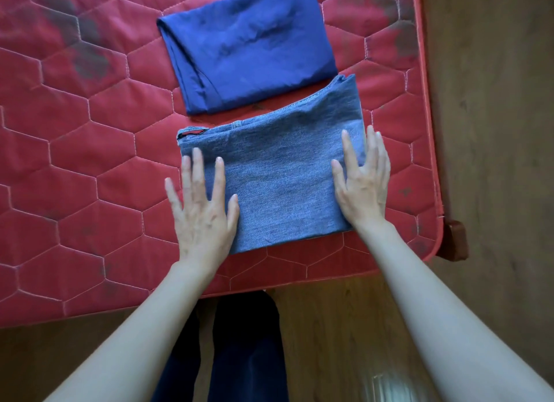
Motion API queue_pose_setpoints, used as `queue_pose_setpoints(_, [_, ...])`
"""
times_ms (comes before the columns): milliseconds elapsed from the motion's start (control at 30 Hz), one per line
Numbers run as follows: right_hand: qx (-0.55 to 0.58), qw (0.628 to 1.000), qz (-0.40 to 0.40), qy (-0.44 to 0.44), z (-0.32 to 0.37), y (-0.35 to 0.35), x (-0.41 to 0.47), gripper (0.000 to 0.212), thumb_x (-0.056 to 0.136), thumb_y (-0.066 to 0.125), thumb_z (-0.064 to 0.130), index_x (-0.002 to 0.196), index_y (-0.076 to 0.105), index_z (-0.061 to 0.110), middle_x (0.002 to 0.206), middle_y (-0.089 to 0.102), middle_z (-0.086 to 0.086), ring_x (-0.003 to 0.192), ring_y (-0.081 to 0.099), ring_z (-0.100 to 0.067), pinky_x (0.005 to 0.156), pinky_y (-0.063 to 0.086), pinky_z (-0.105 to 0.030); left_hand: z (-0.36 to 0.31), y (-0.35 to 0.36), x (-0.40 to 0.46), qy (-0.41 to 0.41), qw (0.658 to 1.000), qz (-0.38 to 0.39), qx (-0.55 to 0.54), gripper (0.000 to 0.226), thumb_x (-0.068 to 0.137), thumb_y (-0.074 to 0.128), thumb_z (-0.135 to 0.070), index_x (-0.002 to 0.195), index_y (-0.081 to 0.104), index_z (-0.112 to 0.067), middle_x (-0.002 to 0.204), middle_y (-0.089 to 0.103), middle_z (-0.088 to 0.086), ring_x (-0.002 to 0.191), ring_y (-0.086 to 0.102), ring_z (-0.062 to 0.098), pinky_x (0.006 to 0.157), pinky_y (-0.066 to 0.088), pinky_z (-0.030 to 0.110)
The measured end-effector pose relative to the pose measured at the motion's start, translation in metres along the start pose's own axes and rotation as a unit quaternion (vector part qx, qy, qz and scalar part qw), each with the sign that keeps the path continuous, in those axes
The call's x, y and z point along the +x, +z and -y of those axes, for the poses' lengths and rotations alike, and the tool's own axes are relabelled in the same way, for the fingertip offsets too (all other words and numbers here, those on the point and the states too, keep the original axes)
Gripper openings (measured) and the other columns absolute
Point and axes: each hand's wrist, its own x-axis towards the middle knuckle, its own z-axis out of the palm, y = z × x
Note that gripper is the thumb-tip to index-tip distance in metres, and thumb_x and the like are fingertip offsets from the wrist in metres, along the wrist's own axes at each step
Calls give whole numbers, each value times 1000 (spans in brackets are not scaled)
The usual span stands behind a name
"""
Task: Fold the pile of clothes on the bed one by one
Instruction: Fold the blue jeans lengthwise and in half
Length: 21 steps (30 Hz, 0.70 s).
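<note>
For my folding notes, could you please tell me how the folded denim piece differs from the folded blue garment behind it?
The denim piece is pale, coarse blue; the blue garment is deep, smooth blue. The left hand and right hand lie flat on the denim piece's sides; the blue garment lies untouched, farther away. Both are folded rectangles on the red mattress.

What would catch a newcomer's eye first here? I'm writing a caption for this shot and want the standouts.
Two bare hands, the left hand and the right hand, lie flat with spread fingers on either end of a folded denim garment near the corner of a red quilted mattress. Just beyond it lies a folded blue garment, close to the denim's far edge.
</note>
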Motion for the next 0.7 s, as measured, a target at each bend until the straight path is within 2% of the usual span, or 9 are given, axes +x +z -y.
queue_pose_setpoints(100, [-28, 999, 29, -36, 0, 16, -1, 52, 101, 36, 40, 151, 31, 26, 160, 15, -13, 148, 11, -31, 118, 12, -53, 5, 15, 8, 66, 997, 14, 25, 60, 96, 35, -39, 151, 27, -17, 160, 13, 14, 148, 8, 29, 118, 6, 53])
queue_pose_setpoints(300, [-48, 998, 47, 6, -2, 37, -1, 57, 101, 25, 46, 154, 16, 29, 162, 7, -5, 149, 6, -32, 120, 12, -49, 10, 34, 14, 60, 997, 53, 21, 61, 97, 27, -43, 153, 18, -20, 161, 3, 12, 148, 0, 28, 118, 6, 55])
queue_pose_setpoints(400, [-58, 995, 86, 5, -1, 32, 1, 58, 101, 24, 46, 154, 11, 29, 163, 1, -4, 149, 0, -31, 119, 6, -53, 6, 26, 14, 54, 995, 70, 44, 62, 96, 21, -44, 154, 15, -20, 161, 0, 12, 149, -3, 28, 118, -2, 55])
queue_pose_setpoints(500, [-70, 994, 86, -6, 9, 17, 3, 58, 101, 30, 46, 153, 20, 22, 162, 7, -10, 149, 1, -30, 118, 2, -56, 1, 11, 17, 67, 995, 53, 47, 62, 96, 23, -43, 153, 21, -18, 161, 5, 14, 149, 3, 28, 115, -9, 53])
queue_pose_setpoints(600, [-56, 994, 61, -77, 40, -2, 2, 54, 101, 38, 41, 149, 36, 16, 158, 22, -15, 148, 12, -32, 119, 7, -53, 2, -9, 24, 72, 997, 12, 15, 56, 97, 33, -35, 148, 34, -14, 158, 21, 17, 147, 16, 31, 116, 1, 55])
queue_pose_setpoints(700, [-19, 989, 70, -126, 83, -16, -1, 49, 101, 42, 34, 144, 42, 12, 154, 33, -14, 147, 20, -29, 120, 11, -45, 15, -32, 35, 69, 997, -13, -13, 46, 93, 50, -21, 138, 49, -9, 151, 36, 18, 142, 30, 35, 114, 15, 58])
